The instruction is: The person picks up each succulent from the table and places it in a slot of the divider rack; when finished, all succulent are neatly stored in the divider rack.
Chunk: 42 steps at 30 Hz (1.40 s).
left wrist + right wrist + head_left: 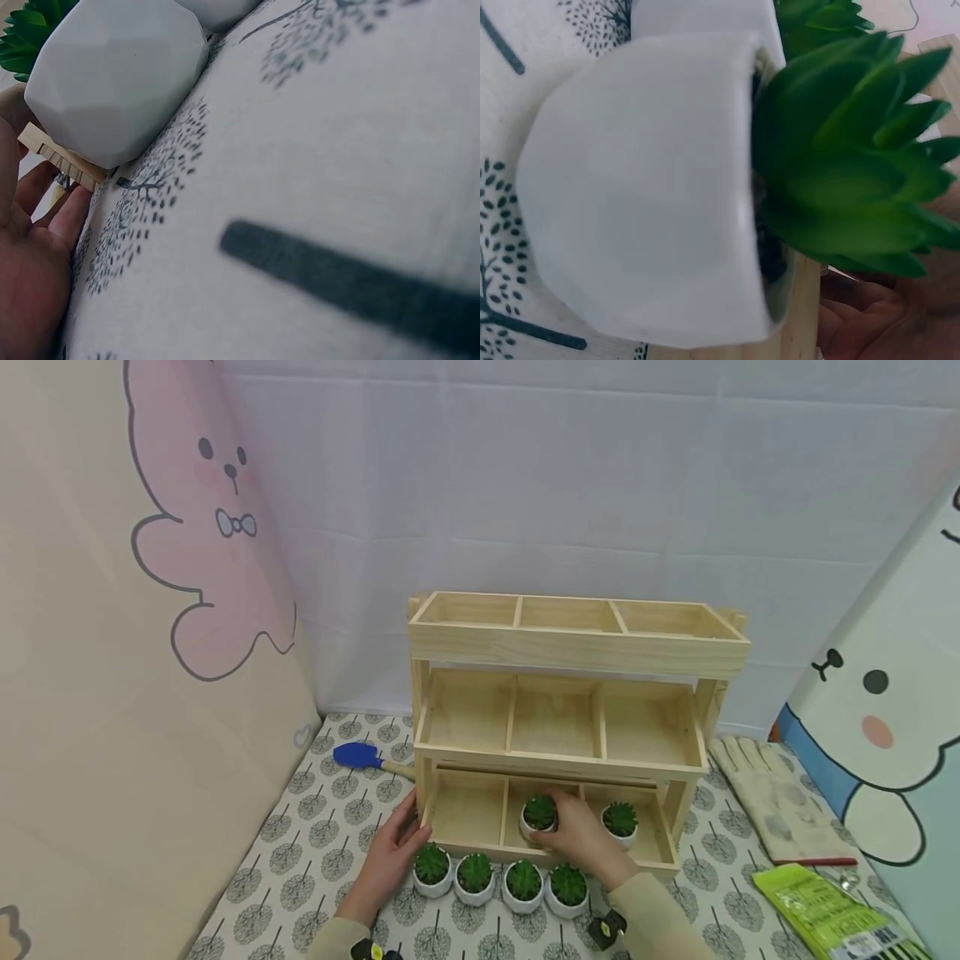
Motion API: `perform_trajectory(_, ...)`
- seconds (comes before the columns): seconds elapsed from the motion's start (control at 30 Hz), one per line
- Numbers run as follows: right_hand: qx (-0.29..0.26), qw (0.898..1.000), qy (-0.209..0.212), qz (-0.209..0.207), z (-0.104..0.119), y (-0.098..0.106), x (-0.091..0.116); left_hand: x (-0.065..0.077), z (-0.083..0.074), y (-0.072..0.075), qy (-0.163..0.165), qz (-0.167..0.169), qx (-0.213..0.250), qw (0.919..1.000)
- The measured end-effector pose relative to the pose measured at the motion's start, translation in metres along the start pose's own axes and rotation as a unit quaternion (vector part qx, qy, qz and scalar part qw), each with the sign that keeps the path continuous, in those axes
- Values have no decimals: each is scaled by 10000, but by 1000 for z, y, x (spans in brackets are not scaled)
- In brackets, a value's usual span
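In the head view my right hand (581,837) grips a small potted succulent (538,813), a green plant in a white faceted pot, in the middle compartment of the bottom tier of a wooden three-tier shelf (577,647). Another succulent (619,820) stands in the right compartment. At the shelf's lower left corner, my left hand (388,864) rests with fingers extended along its outer side, the thumb near the front edge. Several potted succulents (522,883) line up before the shelf. One white pot (120,75) is close to the left hand in its wrist view; another pot (645,195) fills the right one.
A blue trowel (358,755) lies left of the shelf, its wooden handle pointing toward it. To the right are pale gloves (776,802) and a green packet (832,910). The tree-patterned cloth (300,860) covers the table, with fabric walls on three sides.
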State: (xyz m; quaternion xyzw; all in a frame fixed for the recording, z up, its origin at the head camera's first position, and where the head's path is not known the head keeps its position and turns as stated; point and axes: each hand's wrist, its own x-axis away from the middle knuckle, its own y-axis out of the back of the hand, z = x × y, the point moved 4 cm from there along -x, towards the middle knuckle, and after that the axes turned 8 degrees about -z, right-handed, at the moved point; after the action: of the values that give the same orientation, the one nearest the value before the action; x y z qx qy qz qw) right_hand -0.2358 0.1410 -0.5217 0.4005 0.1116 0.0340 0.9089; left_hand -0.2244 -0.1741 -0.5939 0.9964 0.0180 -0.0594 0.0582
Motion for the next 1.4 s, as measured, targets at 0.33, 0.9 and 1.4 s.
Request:
perform_trajectory(0.33,54,10000,-29,50,3,3,3,0,1,0,-80,-16,-20,10000)
perform_trajectory(0.9,-738,9963,-215,-371,3,28,33,0,1,0,-62,-16,-51,10000)
perform_trajectory(1.4,-1702,9807,-544,-793,-9,30,79,0,0,0,-127,-22,-78,9999)
